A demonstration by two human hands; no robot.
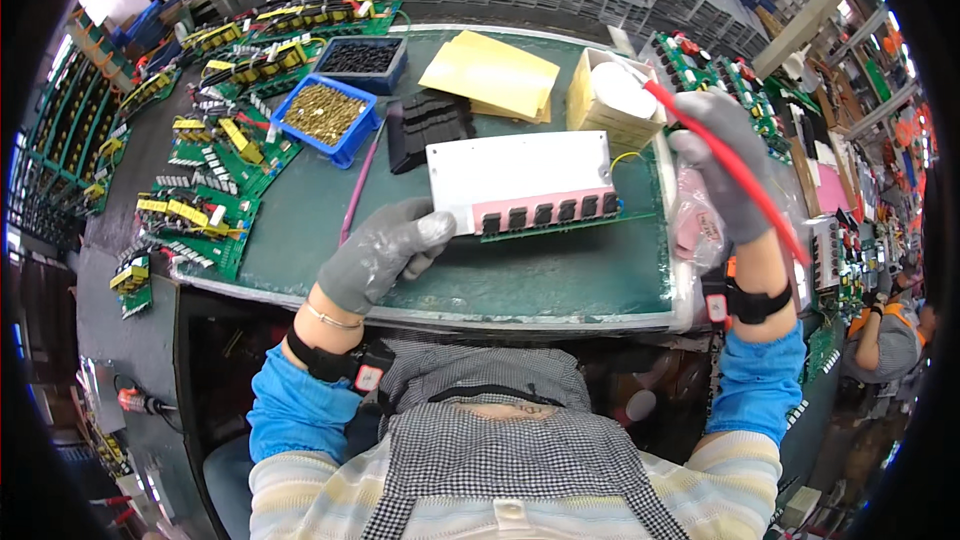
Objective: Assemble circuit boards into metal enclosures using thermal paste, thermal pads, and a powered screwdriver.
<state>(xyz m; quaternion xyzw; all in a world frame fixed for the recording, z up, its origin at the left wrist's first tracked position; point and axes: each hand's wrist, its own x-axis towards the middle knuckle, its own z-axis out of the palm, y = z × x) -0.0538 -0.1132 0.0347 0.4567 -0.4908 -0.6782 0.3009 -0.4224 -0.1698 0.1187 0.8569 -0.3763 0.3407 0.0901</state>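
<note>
My left hand, in a grey glove, pinches the left end of a white metal plate. Along the plate's lower side runs a pink strip with a row of several black components, and a green circuit board edge shows beneath it. My right hand, also gloved, is closed around a long red-handled tool. The tool's pale thin tip is over the rim of a round white tub. This tub sits in a yellowish cardboard box.
A blue bin of brass-coloured screws and a grey-blue bin of black parts stand behind. Yellow sheets, black blocks and a purple stick lie nearby. Circuit boards crowd the left; a clear bag lies right.
</note>
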